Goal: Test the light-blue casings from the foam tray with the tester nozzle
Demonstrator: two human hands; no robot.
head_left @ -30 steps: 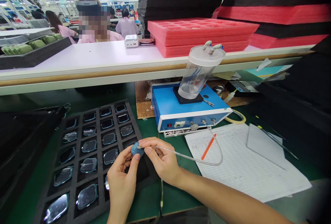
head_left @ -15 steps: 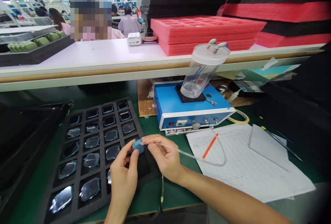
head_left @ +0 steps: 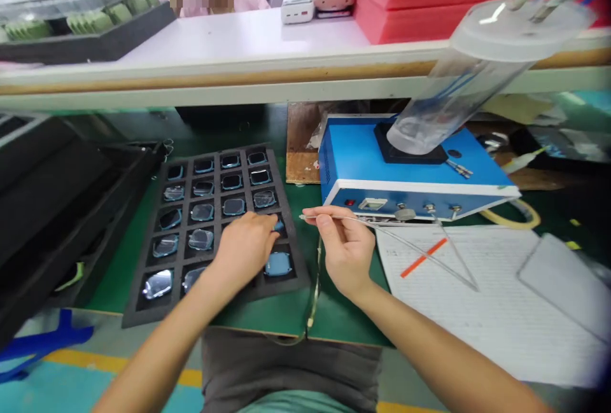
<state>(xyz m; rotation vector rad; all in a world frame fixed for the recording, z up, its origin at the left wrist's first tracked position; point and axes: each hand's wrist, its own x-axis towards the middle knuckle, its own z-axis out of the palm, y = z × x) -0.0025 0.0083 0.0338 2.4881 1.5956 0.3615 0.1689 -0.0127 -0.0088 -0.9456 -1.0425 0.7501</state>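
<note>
A black foam tray with square compartments lies on the green mat, most of them holding a blue-rimmed watch case. My left hand reaches over its right column, fingers on a blue case in a compartment; the fingertips are partly hidden. Just below, another blue case lies in the front right compartment. To the right of the tray, my right hand pinches a thin clear tube, whose tip points left. The tube runs toward the front of a blue machine.
A clear cylinder leans on the machine. Written sheets with an orange strip lie at right. Black trays are stacked at left. A white shelf crosses behind, with people beyond it.
The blue case has left the space between my hands. My left hand has moved to the tray's right column, while my right hand still holds the tube. The view has shifted downward.
</note>
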